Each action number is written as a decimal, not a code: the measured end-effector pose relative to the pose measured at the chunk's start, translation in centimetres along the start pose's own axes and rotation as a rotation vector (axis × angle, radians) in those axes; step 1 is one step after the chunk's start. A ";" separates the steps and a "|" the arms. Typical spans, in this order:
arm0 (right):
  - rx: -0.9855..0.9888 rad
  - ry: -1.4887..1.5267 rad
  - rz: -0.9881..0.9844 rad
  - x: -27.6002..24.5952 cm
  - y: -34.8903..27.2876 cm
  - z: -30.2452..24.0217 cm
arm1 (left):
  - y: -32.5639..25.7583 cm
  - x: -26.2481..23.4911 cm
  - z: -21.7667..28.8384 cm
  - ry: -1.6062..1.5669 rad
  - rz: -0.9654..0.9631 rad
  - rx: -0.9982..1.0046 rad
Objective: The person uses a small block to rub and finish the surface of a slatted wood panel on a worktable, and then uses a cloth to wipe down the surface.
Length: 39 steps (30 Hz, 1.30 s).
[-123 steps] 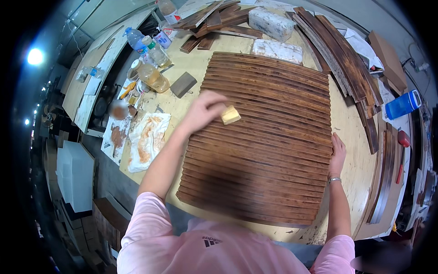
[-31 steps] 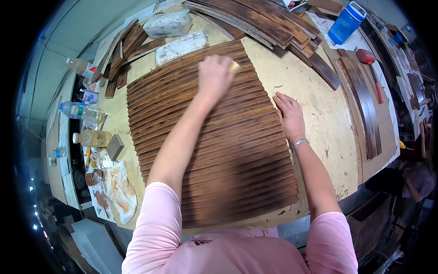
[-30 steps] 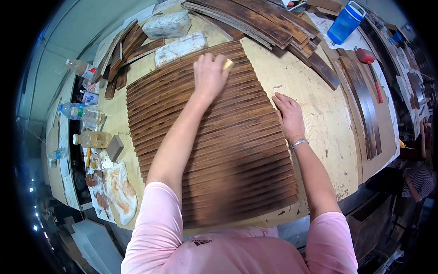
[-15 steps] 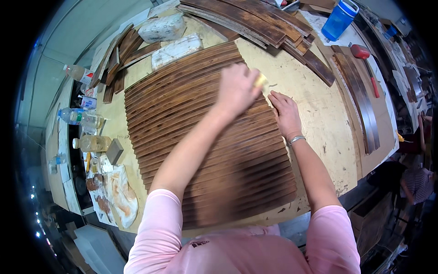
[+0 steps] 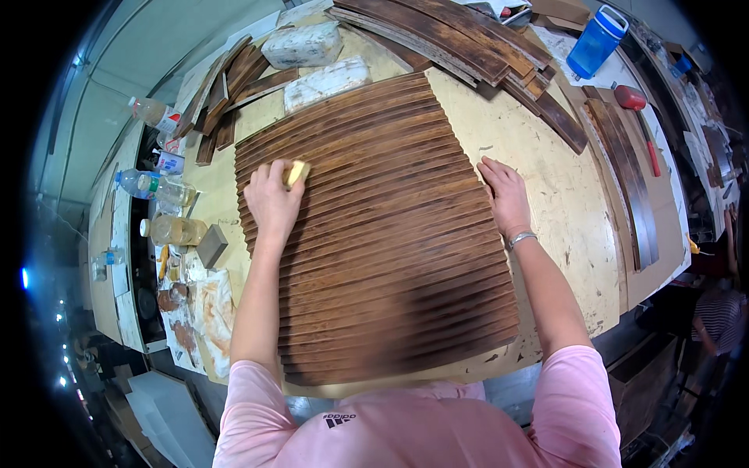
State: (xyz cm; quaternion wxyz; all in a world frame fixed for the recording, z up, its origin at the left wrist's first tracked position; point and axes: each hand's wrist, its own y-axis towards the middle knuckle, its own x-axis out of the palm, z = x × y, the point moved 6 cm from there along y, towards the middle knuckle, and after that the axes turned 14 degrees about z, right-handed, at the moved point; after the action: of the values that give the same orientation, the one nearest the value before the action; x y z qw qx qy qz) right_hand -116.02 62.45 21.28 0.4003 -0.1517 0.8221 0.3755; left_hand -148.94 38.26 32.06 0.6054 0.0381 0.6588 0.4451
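Observation:
A brown wooden panel (image 5: 382,179) with many parallel ridges lies flat on the worktable (image 5: 566,234) in front of me. Over its left part, my left hand (image 5: 271,201) grips a small yellow block (image 5: 296,173) against the ridges; the block's underside is hidden. My right hand (image 5: 507,199) rests at the panel's right edge, fingers stretched out on the tabletop and its thumb side close to the edge. A bracelet (image 5: 521,239) circles the right wrist.
Dark wooden slats (image 5: 437,39) are piled at the back. Two white wrapped bundles (image 5: 328,83) sit behind the panel. Bottles (image 5: 175,231), a grey block (image 5: 212,246) and a stained cloth (image 5: 214,312) line the left. A red-handled mallet (image 5: 632,97) and a blue bottle (image 5: 594,47) stand right.
My left hand has swept from the panel's right edge across to its left side with the yellow block. The right hand keeps its place at the right edge. The whole view has shifted slightly.

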 end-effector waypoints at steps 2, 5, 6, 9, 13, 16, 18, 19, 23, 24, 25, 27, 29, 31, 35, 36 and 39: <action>0.000 -0.002 -0.002 0.1 0.0 0.1 | 1.0 0.3 3.1 -0.178 0.089 0.059; 0.005 0.002 -0.012 0.0 0.0 0.3 | 0.9 2.4 10.7 -0.459 0.007 0.281; 0.002 0.001 -0.012 -0.1 0.1 0.3 | 0.7 3.0 12.8 -0.517 -0.076 0.352; -0.003 0.010 -0.012 -0.1 0.1 -0.2 | 2.7 5.9 11.8 -0.244 0.018 0.207; 0.001 0.016 0.001 -0.2 0.0 0.0 | 2.9 5.7 14.5 -0.366 0.080 0.212; 0.003 0.012 -0.001 -0.2 0.1 -0.3 | 1.0 6.3 18.8 -0.501 -0.020 0.368; 0.001 0.013 -0.005 -0.2 0.1 -0.3 | 0.8 6.6 19.2 -0.489 -0.053 0.342; -0.003 0.016 -0.004 -0.2 0.1 -0.3 | 0.8 6.5 18.7 -0.453 -0.051 0.324; 0.036 0.032 -0.010 -0.4 -0.1 0.3 | 0.2 4.9 12.9 -0.329 -0.057 0.261; 0.033 0.030 -0.008 -0.4 0.0 0.2 | -0.2 4.2 10.4 -0.297 -0.047 0.262; 0.031 0.027 -0.008 -0.3 0.0 0.2 | -0.7 3.4 7.7 -0.249 -0.053 0.239; 0.018 0.028 -0.001 -0.4 0.2 -0.2 | -1.6 0.5 1.6 -0.153 -0.057 0.159; 0.003 0.039 -0.004 0.1 0.2 -0.3 | -3.3 -1.6 -5.7 -0.084 -0.043 0.009; -0.009 0.030 -0.003 0.3 0.2 0.0 | -5.0 -3.6 -12.9 0.035 -0.027 -0.151; 0.001 0.031 -0.002 0.4 0.0 0.4 | -6.5 -6.5 -18.2 0.250 0.058 -0.220; 0.010 0.024 -0.008 0.3 0.1 0.3 | -6.5 -6.6 -17.9 0.231 0.098 -0.223; 0.020 0.011 -0.031 0.5 -0.2 0.5 | -5.6 -4.7 -9.1 -0.115 0.092 -0.078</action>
State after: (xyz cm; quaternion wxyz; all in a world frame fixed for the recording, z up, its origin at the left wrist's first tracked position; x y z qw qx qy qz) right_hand -115.96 62.71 20.65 0.4030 -0.1622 0.8256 0.3602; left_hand -152.60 27.23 30.94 0.6221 0.0702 0.6025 0.4950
